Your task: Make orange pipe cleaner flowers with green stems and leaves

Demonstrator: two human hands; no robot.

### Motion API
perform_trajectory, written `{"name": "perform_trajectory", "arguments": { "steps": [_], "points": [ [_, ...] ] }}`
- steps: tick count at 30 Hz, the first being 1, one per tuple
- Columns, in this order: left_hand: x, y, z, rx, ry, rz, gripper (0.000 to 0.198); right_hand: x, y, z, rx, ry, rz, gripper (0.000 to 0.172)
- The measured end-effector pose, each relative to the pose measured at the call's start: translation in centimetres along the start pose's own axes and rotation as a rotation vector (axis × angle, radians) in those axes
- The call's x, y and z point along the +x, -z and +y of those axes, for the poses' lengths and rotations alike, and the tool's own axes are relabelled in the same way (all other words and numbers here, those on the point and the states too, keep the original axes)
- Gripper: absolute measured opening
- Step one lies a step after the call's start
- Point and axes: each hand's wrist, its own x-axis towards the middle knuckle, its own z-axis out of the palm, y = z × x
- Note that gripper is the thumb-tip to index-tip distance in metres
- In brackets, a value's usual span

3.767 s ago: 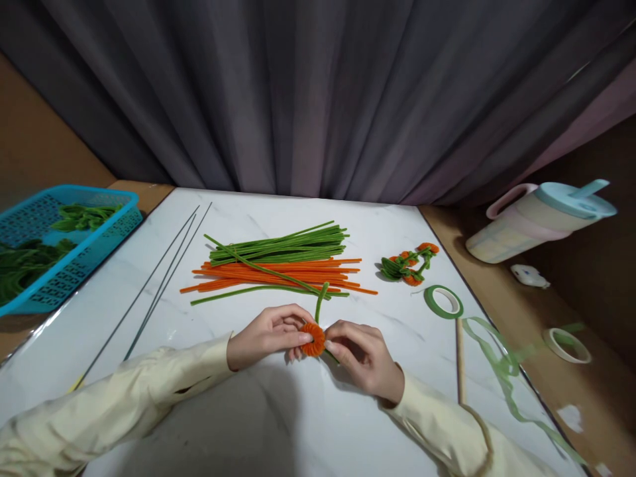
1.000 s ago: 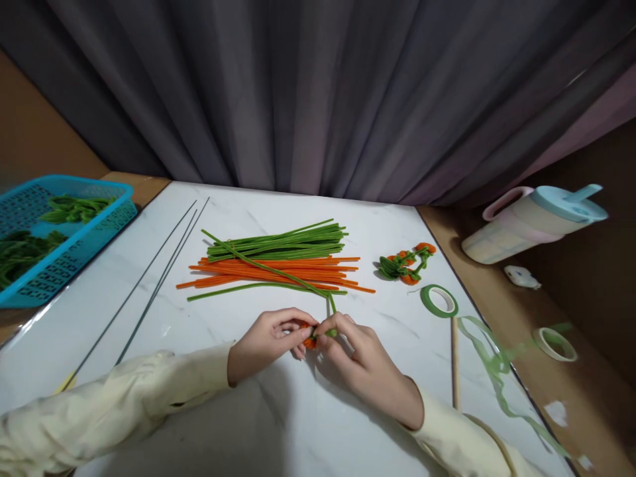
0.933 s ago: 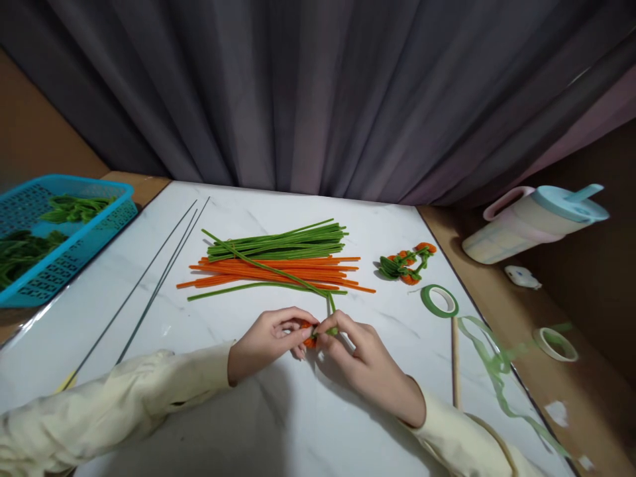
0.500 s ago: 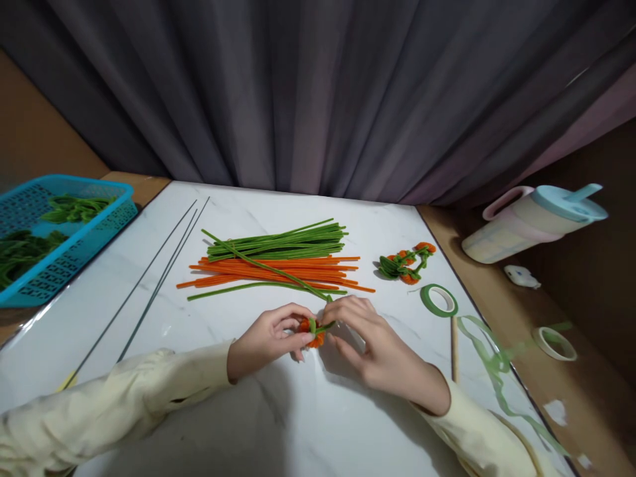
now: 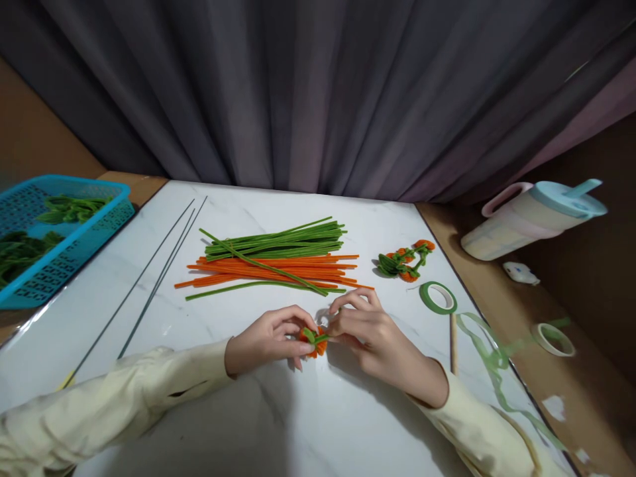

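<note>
In my left hand (image 5: 271, 338), pinched between thumb and fingers, is a small orange pipe-cleaner flower (image 5: 318, 348) with green pipe cleaner on top of it. A short green pipe cleaner (image 5: 322, 338) runs from the flower toward my right hand (image 5: 370, 334), whose thumb and index finger close on its end. Other fingers of the right hand are lifted and bent. Just beyond my hands lie bundles of orange pipe cleaners (image 5: 278, 270) and green pipe cleaners (image 5: 278, 242). The fingertips partly hide the flower.
Finished-looking orange and green pieces (image 5: 405, 260) lie at right, near a green tape roll (image 5: 424, 299) and a wooden stick (image 5: 454, 344). Thin wires (image 5: 159, 281) and a blue basket (image 5: 106, 215) of green leaves are at left. A tumbler (image 5: 521, 222) lies tilted at far right.
My right hand's fingers have moved down from above the flower and now pinch the green pipe cleaner at its right side. The flower has turned slightly in my left hand.
</note>
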Motion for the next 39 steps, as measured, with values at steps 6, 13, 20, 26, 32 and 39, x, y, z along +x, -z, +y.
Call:
{"name": "perform_trajectory", "arguments": {
  "steps": [6,13,20,26,32,39],
  "points": [
    [-0.1,-0.1,0.1,-0.022,0.067,-0.046,0.032,-0.3,0.0,0.3,-0.053,0.055,-0.042,0.023],
    [0.1,0.0,0.4,-0.234,0.073,-0.044,0.041,-0.2,-0.1,0.4,-0.119,0.098,-0.013,0.029],
    [0.8,0.6,0.2,-0.593,0.199,0.029,0.020,-0.1,-0.1,0.3,-0.152,0.084,0.103,0.025],
    [0.8,0.5,0.1,-0.524,0.214,-0.018,0.031,-0.3,-1.0,0.4,-0.138,0.059,0.105,0.022],
    [0.9,0.8,-0.3,-0.532,0.138,0.031,0.032,-0.3,-0.8,-0.5,-0.183,0.005,0.140,0.023],
    [1.1,0.7,-0.1,-0.456,0.090,0.107,0.031,-0.4,-1.0,-1.3,-0.231,0.027,0.128,0.012]
  ]
}}
